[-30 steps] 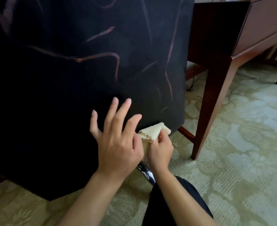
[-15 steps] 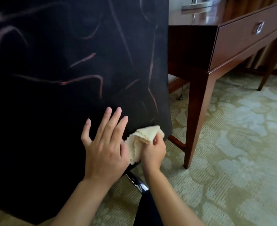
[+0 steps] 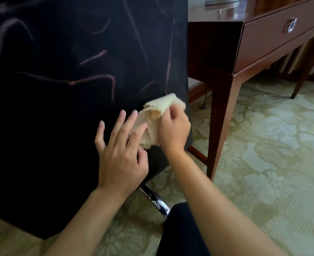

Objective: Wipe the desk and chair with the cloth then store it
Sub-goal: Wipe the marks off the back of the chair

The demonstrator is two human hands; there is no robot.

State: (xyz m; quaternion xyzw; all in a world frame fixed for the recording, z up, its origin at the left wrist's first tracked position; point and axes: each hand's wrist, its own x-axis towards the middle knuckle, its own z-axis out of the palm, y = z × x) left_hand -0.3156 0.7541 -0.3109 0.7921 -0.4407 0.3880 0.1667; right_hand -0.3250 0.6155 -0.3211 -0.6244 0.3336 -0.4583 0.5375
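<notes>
— Is there any lettering, label or number you can read here?

— No. You have nothing legible in view.

— Not even on the cloth (image 3: 158, 115) you hold?

— Its surface is plain cream, with no tag or print showing.

— And the dark chair (image 3: 69, 89) back at your left?

— It carries only thin coppery curving lines, a pattern and not writing.

— The desk (image 3: 263, 41) at far right?

— You see a metal drawer pull (image 3: 290, 25) there; it bears no mark you can make out.

patterned green carpet (image 3: 263, 163); cable plug (image 3: 204, 107) dangling near baseboard (image 3: 198, 90).
</notes>
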